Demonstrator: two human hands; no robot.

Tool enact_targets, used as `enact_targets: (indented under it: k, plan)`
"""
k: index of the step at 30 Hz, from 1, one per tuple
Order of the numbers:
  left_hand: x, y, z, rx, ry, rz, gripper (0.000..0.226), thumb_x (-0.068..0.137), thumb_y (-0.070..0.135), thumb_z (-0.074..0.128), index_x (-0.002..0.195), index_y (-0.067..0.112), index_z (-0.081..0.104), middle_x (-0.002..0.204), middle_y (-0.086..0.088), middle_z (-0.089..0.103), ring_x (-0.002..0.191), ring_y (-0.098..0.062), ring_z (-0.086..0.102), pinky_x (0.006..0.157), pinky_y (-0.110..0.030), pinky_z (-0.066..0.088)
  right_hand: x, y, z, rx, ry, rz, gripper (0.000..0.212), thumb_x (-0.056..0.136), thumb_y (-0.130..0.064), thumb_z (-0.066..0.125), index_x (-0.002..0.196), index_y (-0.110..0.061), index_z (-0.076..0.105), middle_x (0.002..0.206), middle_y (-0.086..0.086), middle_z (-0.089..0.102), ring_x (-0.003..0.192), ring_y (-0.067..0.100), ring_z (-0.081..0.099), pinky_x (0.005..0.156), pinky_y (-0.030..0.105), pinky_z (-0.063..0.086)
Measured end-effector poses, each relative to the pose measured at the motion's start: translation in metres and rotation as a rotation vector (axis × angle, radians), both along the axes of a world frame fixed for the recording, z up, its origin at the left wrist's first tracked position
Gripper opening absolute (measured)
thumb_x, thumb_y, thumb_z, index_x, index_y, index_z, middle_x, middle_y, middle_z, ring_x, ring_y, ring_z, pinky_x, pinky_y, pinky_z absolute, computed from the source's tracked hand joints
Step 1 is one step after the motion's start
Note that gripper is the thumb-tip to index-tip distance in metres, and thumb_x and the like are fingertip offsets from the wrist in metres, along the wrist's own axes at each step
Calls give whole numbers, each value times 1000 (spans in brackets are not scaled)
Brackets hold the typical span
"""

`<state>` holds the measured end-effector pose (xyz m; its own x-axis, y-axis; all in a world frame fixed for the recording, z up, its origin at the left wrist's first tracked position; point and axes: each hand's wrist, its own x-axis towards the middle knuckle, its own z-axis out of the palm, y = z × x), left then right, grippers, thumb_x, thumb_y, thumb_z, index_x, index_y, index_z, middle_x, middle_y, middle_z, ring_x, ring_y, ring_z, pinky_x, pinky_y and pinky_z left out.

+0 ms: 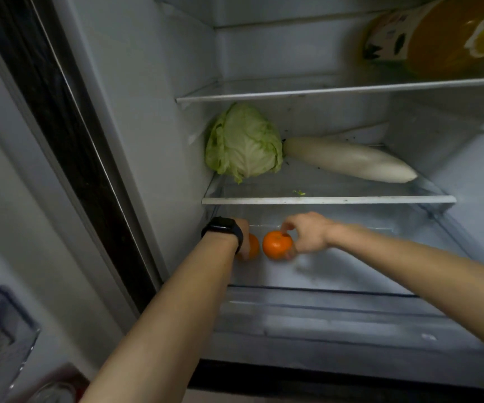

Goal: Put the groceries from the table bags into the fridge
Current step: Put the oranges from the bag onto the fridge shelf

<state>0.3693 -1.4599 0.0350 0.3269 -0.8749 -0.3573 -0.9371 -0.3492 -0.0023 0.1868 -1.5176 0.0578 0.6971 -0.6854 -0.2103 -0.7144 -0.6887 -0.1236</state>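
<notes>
Right fingers (288, 228) curled round a glossy round orange (275, 246); left fingers (245, 254) clasping a second orange (254, 246).

Dim, cool light surrounds you. Far left of your fingers (288, 226) a black door seal (69, 126) runs diagonally; below it sits a clear door bin (5, 330).

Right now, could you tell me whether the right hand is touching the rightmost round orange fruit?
Touching: the head view shows the right hand pinching the rightmost round orange fruit, a fingertip on top, thumb underneath.
</notes>
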Motion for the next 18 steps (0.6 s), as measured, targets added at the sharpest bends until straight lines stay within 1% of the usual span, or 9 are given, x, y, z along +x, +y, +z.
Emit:
enact_targets:
  k: [2,4,7,10,12,15,18]
  plan:
    - [-4,3,9,27,-29,-36,54,81,40,71,126,11,59,120,-13,63,104,-30,63,89,-40,55,-12,13,15,23,87,8,63,83,-43,77,138,-23,54,139,4,57,126,26,54,103,34,45]
    - [-8,7,20,19,-66,-61,47,83,38,69,120,10,62,118,-14,64,103,-31,63,88,-40,55,-26,27,25,30,133,8,57,86,-43,74,137,-26,55,138,3,57,126,26,54,105,35,45]
    - [-15,21,42,-58,-114,-91,44,89,29,60,130,13,58,127,-14,60,109,-32,61,88,-39,53,-48,53,37,2,144,8,48,92,-42,65,136,-29,55,140,3,56,127,25,52,106,37,43]
    - [-30,47,67,-178,-143,-138,39,93,26,55,130,13,58,124,-14,61,104,-31,63,88,-39,55,-67,82,56,-33,86,1,41,96,-42,59,136,-31,56,140,0,56,127,23,51,105,34,42]
    - [-45,73,86,-300,-162,-155,42,91,25,56,132,16,54,123,-13,59,105,-32,62,88,-42,55,-79,101,73,-55,-43,-6,37,96,-42,60,131,-31,61,135,-3,61,121,19,56,101,31,44]
    - [-74,127,111,-512,-110,-167,48,89,27,57,136,27,50,127,-7,53,110,-31,57,86,-43,54,-94,129,92,-97,-381,-20,26,93,-39,64,118,-31,69,120,-6,70,111,13,63,97,27,47]
    - [-103,189,118,-740,-14,-162,48,90,33,55,137,33,48,133,-1,52,118,-26,55,91,-45,52,-112,166,94,-111,-723,-8,18,93,-35,64,110,-34,71,107,-15,72,103,5,65,97,28,50]
